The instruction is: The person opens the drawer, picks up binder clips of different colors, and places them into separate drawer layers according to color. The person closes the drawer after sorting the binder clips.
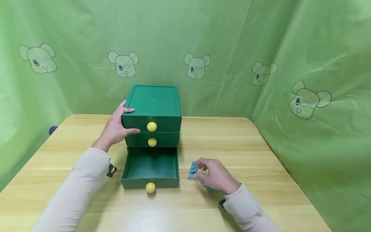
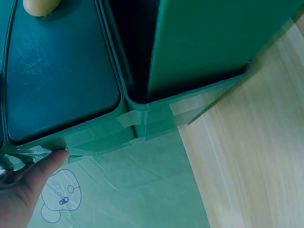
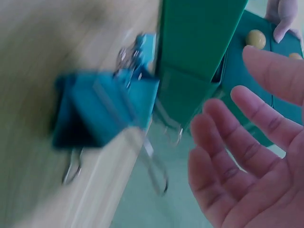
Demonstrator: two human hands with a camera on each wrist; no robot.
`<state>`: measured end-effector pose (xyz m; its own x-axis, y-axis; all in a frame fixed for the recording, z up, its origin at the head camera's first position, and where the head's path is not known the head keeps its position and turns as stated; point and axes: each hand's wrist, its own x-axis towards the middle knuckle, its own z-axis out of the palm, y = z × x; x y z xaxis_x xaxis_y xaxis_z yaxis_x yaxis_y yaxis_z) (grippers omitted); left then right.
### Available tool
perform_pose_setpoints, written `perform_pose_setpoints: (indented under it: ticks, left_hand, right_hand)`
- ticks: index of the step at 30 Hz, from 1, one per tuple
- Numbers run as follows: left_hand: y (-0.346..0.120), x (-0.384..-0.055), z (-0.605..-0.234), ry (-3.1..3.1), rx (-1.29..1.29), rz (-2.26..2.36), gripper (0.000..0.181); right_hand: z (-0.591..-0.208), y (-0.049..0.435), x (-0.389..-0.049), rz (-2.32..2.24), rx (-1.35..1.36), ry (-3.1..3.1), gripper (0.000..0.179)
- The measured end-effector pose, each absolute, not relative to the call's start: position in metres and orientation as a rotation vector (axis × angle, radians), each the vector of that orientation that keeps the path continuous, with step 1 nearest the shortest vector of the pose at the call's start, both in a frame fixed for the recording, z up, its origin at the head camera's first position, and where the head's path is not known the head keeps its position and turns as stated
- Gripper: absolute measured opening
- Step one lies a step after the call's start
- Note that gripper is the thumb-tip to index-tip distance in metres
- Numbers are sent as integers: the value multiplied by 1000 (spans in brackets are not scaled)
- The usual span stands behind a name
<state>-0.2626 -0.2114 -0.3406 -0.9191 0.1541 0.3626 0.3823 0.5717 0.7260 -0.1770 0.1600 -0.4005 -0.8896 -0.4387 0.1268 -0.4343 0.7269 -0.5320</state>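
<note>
A green drawer cabinet (image 1: 153, 101) with three yellow-knobbed drawers stands on the table. Its bottom drawer (image 1: 150, 183) is pulled out, and the bare floor of it shows. My left hand (image 1: 116, 127) rests against the cabinet's upper left side, fingers over the top edge and thumb straight along the front of the top drawer. To the right of the pulled-out drawer lie several blue binder clips (image 3: 107, 107) with metal handles. Beside them my right hand (image 1: 215, 174) hovers, its fingers loosely bent; in the right wrist view there is a gap between fingers and clips.
The wooden table (image 1: 220, 141) has rounded far corners. Behind and to the right hangs a green curtain (image 1: 162, 32) printed with bear heads. A purple round object (image 1: 53, 130) shows beyond the table's left edge.
</note>
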Motion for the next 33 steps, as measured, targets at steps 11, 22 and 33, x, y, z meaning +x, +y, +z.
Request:
perform_pose_setpoints:
  ticks: [11, 22, 33]
  left_hand:
    - [-210, -262, -340, -2553, -434, -1277, 72]
    - [-211, -262, -340, -2555, -426, -1272, 72]
    - [-210, -261, -339, -2559, -415, -1280, 70]
  right_hand:
    - [-404, 189, -180, -681, -513, 2922, 53]
    - [-417, 198, -178, -603, -513, 2777, 58]
    - [-421, 202, -182, -638, -604, 2798, 32]
